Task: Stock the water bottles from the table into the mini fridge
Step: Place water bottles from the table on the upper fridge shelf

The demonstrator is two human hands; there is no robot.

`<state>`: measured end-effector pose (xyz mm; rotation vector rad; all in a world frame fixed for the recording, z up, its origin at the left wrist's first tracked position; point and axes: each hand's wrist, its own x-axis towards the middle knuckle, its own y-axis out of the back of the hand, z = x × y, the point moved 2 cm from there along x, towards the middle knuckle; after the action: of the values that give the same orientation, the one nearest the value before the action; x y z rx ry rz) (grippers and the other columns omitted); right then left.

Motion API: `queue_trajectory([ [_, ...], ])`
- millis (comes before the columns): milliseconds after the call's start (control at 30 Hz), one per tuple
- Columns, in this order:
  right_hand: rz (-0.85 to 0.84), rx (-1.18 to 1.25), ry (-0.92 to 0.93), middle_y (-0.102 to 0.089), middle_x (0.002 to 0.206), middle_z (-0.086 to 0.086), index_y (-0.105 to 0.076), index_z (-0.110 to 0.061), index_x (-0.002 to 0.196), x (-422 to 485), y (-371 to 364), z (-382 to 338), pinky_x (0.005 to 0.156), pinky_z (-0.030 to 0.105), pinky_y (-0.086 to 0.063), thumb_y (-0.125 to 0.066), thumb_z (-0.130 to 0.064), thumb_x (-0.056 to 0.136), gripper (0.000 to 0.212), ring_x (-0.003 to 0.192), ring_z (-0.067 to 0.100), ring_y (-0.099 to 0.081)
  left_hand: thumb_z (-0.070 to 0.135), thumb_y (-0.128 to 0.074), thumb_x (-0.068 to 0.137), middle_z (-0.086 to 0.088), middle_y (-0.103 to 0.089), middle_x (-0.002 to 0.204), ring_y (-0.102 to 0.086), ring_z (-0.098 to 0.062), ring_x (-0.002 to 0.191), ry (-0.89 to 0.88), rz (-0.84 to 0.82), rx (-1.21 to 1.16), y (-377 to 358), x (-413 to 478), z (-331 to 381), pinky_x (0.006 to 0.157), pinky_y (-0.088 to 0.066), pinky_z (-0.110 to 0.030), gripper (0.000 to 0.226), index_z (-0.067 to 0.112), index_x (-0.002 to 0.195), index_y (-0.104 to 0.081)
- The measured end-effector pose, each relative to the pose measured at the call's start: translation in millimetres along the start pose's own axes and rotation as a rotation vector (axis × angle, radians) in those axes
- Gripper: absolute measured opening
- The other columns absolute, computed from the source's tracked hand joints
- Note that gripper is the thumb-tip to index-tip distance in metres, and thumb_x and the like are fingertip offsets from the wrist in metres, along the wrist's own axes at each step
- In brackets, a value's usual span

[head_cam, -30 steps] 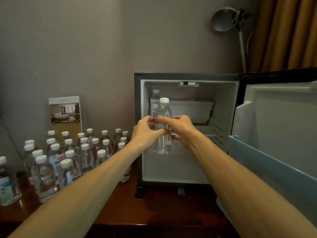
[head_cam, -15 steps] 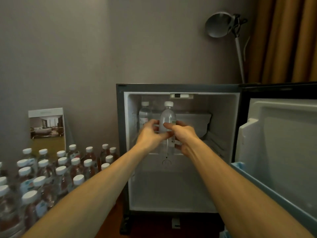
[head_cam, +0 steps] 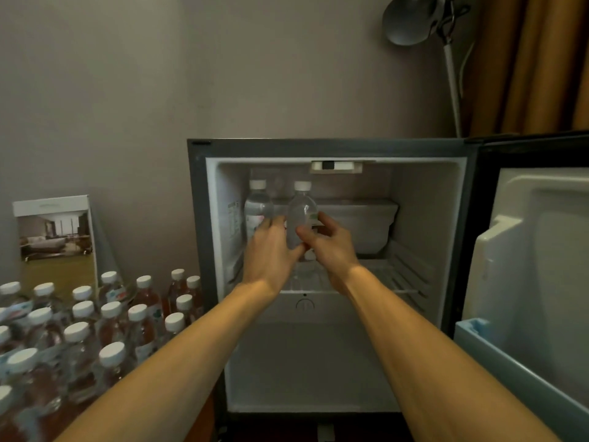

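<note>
The water bottle (head_cam: 302, 215) stands upright on the upper wire shelf (head_cam: 392, 275) of the mini fridge (head_cam: 318, 148) - white cap up, just beside a second bottle (head_cam: 257, 205) at the shelf's left end. Both hands grip it: the left hand (head_cam: 271, 250) curls round its lower body from the left, the right hand (head_cam: 328, 247) pinches it between thumb and fingers from the right. The fridge door (head_cam: 541, 250) hangs wide open on the right. Left of the fridge a crowd of capped bottles (head_cam: 111, 317) waits - behind them a propped brochure (head_cam: 55, 237).
</note>
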<state>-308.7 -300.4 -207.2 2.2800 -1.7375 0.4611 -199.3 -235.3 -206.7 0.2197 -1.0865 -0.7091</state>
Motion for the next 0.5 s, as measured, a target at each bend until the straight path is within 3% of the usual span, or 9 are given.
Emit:
queue_trajectory([
  [100,-0.013,-0.035,-0.014,-0.073,0.11,0.006,-0.061,-0.029,0.13,6,-5,1,0.083,0.029,-0.06,-0.075,-0.016,0.093,0.042,0.103,0.022,-0.072,0.035,-0.079,0.09,-0.01,-0.065,0.119,-0.069,-0.026,0.103,0.0,0.027,0.103,2,4,-2,0.083,-0.06,-0.042,0.054,0.011,0.13,-0.052],
  [200,0.025,-0.15,0.026,-0.077,0.104,0.0,-0.07,-0.029,0.121,14,-13,3,0.092,0.041,-0.06,-0.08,-0.023,0.088,0.036,0.1,0.017,-0.073,0.029,-0.078,0.091,-0.011,-0.069,0.108,-0.072,-0.027,0.094,0.01,0.043,0.104,1,6,-7,0.076,-0.061,-0.041,0.05,0.01,0.126,-0.048],
  [367,0.073,-0.199,0.02,-0.076,0.117,-0.001,-0.07,-0.021,0.13,22,-16,17,0.096,0.047,-0.059,-0.082,-0.049,0.07,0.067,0.108,0.017,-0.071,0.025,-0.074,0.094,-0.006,-0.069,0.099,-0.07,-0.023,0.087,0.005,0.017,0.11,0,9,-14,0.073,-0.06,-0.04,0.027,0.014,0.108,-0.054],
  [500,0.043,-0.192,-0.01,-0.073,0.123,0.003,-0.064,-0.018,0.137,17,-16,14,0.098,0.049,-0.057,-0.083,-0.038,0.081,0.062,0.112,0.021,-0.069,0.017,-0.072,0.094,-0.005,-0.069,0.096,-0.068,-0.02,0.088,0.024,-0.033,0.09,1,6,-13,0.075,-0.058,-0.037,0.021,0.021,0.093,-0.051],
])
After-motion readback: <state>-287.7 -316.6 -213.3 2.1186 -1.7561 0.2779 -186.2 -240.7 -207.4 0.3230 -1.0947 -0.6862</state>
